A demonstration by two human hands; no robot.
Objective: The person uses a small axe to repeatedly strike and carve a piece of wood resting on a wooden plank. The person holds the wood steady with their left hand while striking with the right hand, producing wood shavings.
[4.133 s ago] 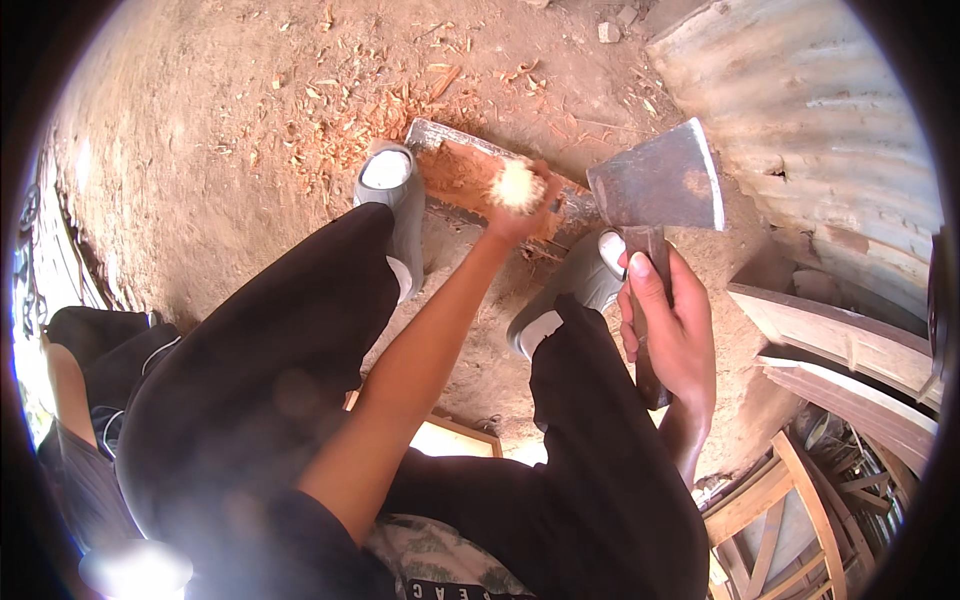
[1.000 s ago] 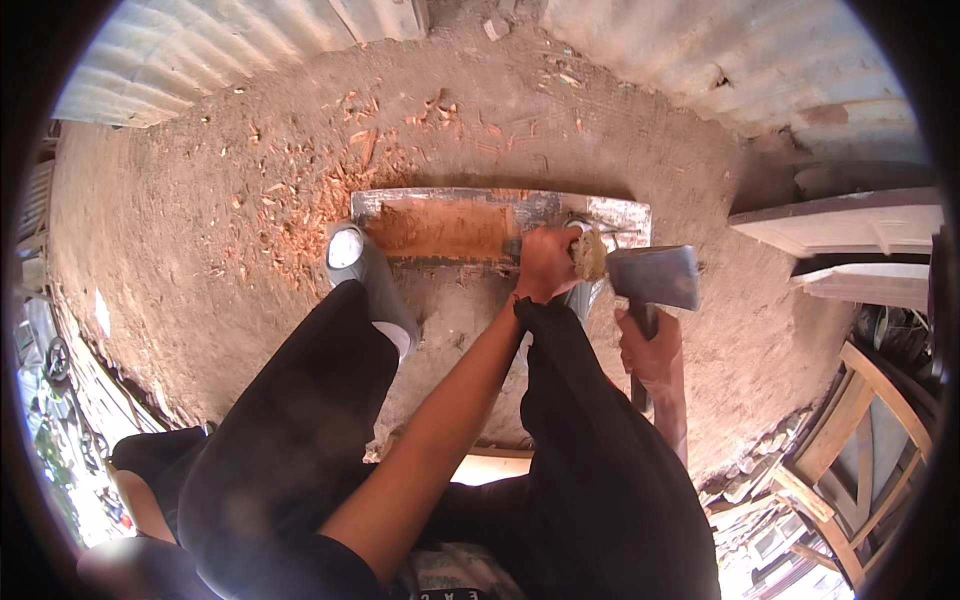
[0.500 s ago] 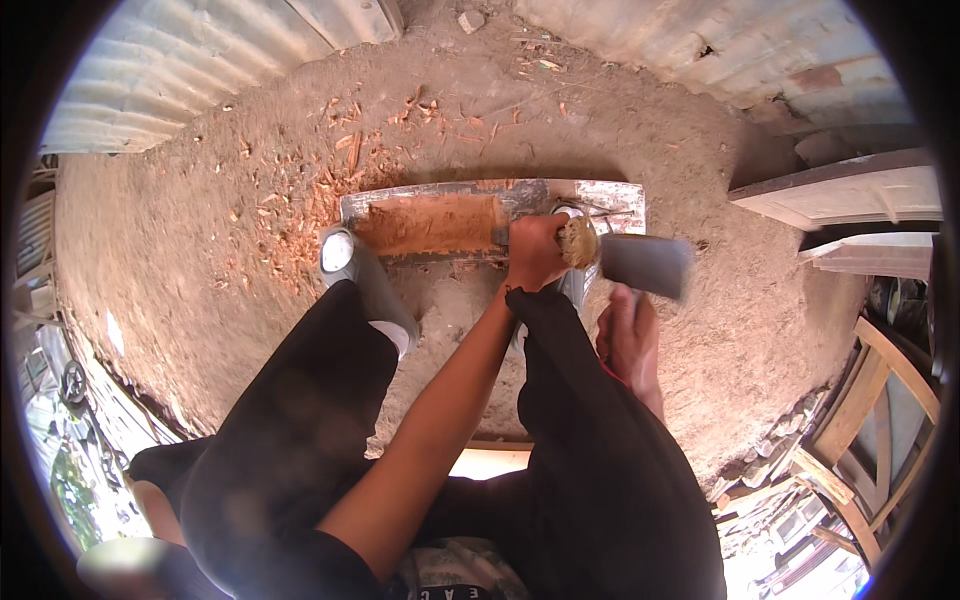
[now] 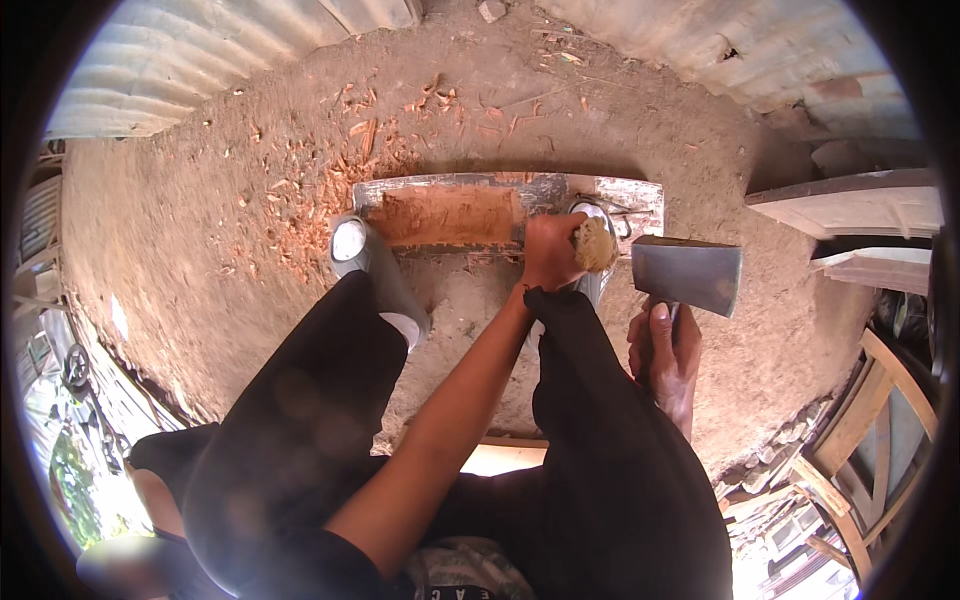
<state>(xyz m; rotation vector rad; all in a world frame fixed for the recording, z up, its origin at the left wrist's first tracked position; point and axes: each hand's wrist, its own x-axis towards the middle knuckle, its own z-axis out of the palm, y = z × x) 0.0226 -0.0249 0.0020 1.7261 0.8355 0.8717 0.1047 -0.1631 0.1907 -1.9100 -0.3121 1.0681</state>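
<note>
A long wooden block (image 4: 570,187) with flaking dark and pale paint lies on the ground, a reddish hollow (image 4: 450,217) cut into its upper face. At the hollow's right end is my left hand (image 4: 550,250), wrapped round a chisel whose frayed wooden handle end (image 4: 597,246) points right. The fist covers most of the chisel, and I cannot make out its tip. My right hand (image 4: 667,350) grips a hatchet by its handle. The dark steel hatchet head (image 4: 688,275) is held to the right of the chisel, apart from it.
Grey shoes (image 4: 375,270) on my feet are against the block near both ends. Reddish wood chips (image 4: 310,220) litter the dirt ground at left. Corrugated metal sheets (image 4: 210,60) stand at the far side. Boards (image 4: 850,200) and a wooden frame (image 4: 855,430) are at right.
My right hand has drawn the hatchet to the right, away from the chisel's handle end. My left hand keeps its grip on the chisel. The whole view has shifted slightly.
</note>
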